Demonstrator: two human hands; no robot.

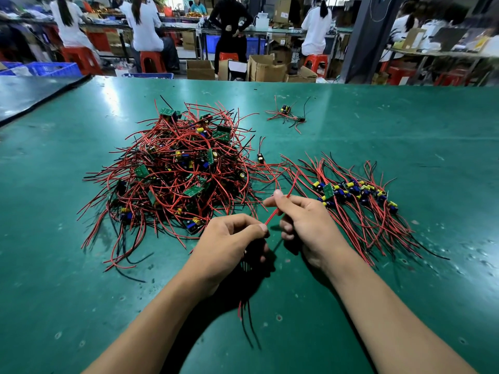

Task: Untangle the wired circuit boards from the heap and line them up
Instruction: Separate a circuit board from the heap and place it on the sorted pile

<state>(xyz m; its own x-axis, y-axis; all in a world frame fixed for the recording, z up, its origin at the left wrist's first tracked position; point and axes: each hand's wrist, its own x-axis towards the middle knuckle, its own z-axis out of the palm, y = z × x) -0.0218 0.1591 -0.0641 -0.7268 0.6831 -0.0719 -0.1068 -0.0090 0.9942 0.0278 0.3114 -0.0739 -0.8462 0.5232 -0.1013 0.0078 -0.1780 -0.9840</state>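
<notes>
- Pinching one red wire (273, 215) between them, the left hand (229, 241) and right hand (307, 225) each have fingers clamped on it.
- The heap (178, 168) lies on the desk (378, 117) to the left, lined-up boards (356, 193) to the right.

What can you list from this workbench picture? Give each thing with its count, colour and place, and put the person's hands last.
table: one, green, fills the foreground
heap: one, red and black wires with green boards, left of centre
row of boards: one, number of boards unclear, yellow and blue parts, red wires, right of the hands
small cluster: one, red and black wires, far side
stray board: one, dark, between heap and row
red wire: one, between the hands
cardboard boxes: several, brown, beyond the table
stools: several, red, background
left hand: pinches the red wire's lower part
right hand: pinches it higher up
</notes>
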